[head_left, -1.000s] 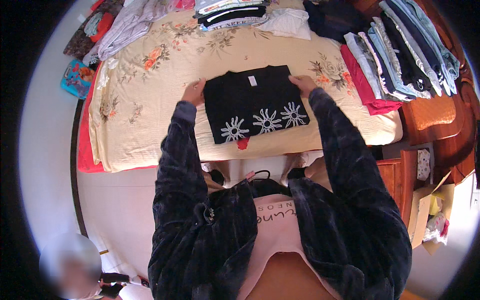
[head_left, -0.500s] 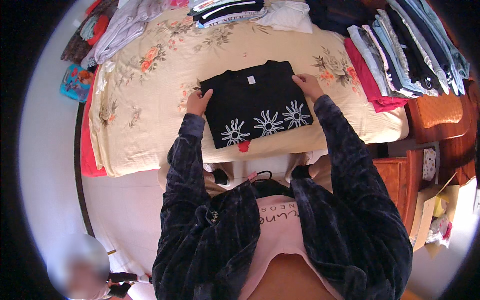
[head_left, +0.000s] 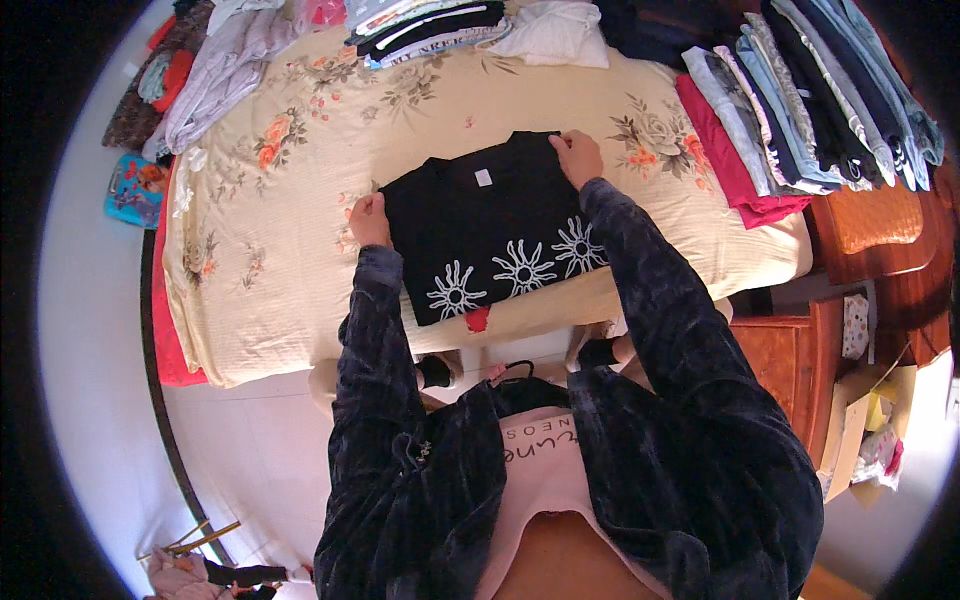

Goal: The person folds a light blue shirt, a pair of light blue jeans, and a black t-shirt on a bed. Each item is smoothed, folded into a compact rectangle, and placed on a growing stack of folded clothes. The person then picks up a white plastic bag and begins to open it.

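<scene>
A folded black T-shirt (head_left: 450,235) lies flat near the front edge of the bed, with three white sun shapes along its near side and a small white label by the neckline. At its upper left corner, my left hand (head_left: 371,222) is closed, fingers and thumb pinching the fabric edge. My right hand (head_left: 580,160) grips the far right corner between thumb and fingers. Beneath the shirt is a cream bedsheet (head_left: 310,230) with a floral print. A small red patch (head_left: 477,320) shows beside the shirt's near edge.
Folded clothes (head_left: 430,30) are stacked at the far side, beside a white garment (head_left: 555,35). A row of folded trousers (head_left: 800,110) fills the far right. A wooden cabinet (head_left: 775,365) and an open cardboard box (head_left: 850,430) stand at right. Another person (head_left: 180,575) is partly visible lower left.
My right hand has slid up to the shirt's far right corner. My left hand has shifted slightly outward at the left edge. The whole view has turned a little.
</scene>
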The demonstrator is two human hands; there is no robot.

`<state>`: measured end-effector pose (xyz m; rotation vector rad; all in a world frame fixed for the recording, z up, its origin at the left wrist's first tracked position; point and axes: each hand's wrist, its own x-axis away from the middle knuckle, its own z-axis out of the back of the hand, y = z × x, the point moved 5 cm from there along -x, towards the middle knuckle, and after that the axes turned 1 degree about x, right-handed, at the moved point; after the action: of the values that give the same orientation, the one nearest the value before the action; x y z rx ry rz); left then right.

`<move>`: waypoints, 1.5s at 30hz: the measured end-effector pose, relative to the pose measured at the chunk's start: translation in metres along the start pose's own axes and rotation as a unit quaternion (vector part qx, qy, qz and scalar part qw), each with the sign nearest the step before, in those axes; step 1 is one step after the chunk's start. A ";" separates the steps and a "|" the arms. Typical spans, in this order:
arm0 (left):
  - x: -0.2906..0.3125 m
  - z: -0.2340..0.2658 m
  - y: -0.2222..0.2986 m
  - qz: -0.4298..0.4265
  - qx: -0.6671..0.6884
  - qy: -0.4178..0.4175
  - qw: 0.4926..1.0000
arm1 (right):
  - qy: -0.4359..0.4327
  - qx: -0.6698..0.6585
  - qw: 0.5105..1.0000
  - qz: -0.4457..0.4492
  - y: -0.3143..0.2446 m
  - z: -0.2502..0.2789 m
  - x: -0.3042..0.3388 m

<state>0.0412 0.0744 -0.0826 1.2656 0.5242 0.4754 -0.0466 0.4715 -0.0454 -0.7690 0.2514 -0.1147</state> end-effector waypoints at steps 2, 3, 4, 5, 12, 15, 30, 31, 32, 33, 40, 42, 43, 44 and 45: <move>0.003 0.001 -0.005 0.036 0.068 0.017 0.997 | 0.013 0.003 1.000 -0.009 -0.002 0.002 0.002; 0.004 0.002 -0.009 0.055 0.089 0.023 0.994 | 0.019 0.004 1.000 -0.013 -0.003 0.002 0.004; 0.003 0.004 -0.012 0.071 0.110 0.031 0.991 | 0.023 0.000 1.000 -0.012 -0.007 0.003 0.005; 0.004 -0.001 0.001 0.057 0.054 0.023 0.997 | 0.030 0.001 0.999 -0.015 -0.004 0.004 0.006; 0.005 -0.013 0.042 -0.041 -0.192 -0.031 0.980 | 0.053 0.002 0.999 0.005 -0.010 0.008 0.002; -0.001 -0.009 0.019 -0.034 -0.237 -0.033 0.970 | 0.004 0.018 0.999 0.028 -0.011 0.004 0.001; 0.141 -0.045 0.113 -0.339 -0.460 -0.159 0.805 | -0.124 0.065 0.898 0.418 -0.109 -0.025 -0.003; 0.138 -0.044 0.109 -0.333 -0.471 -0.146 0.804 | -0.148 0.061 0.895 0.416 -0.111 -0.037 0.000; 0.136 -0.043 0.106 -0.326 -0.481 -0.133 0.803 | -0.175 0.085 0.888 0.416 -0.112 -0.048 0.000; 0.133 -0.041 0.103 -0.317 -0.477 -0.123 0.811 | -0.202 0.109 0.880 0.415 -0.112 -0.058 0.000; 0.131 -0.038 0.097 -0.299 -0.442 -0.116 0.838 | -0.157 0.069 0.853 0.494 -0.118 -0.060 0.012; 0.131 -0.036 0.095 -0.294 -0.444 -0.112 0.839 | -0.140 0.074 0.840 0.520 -0.124 -0.057 0.018; 0.130 -0.037 0.096 -0.295 -0.443 -0.113 0.839 | -0.142 0.086 0.839 0.518 -0.121 -0.059 0.018; 0.130 -0.038 0.097 -0.296 -0.442 -0.113 0.839 | -0.145 0.099 0.839 0.515 -0.118 -0.061 0.018; 0.130 -0.038 0.098 -0.296 -0.441 -0.114 0.839 | -0.167 0.107 0.858 0.474 -0.114 -0.065 0.015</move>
<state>0.1163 0.2053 -0.0094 0.2206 0.3863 0.0018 -0.0509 0.3433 -0.0130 -0.3636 0.2558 0.9124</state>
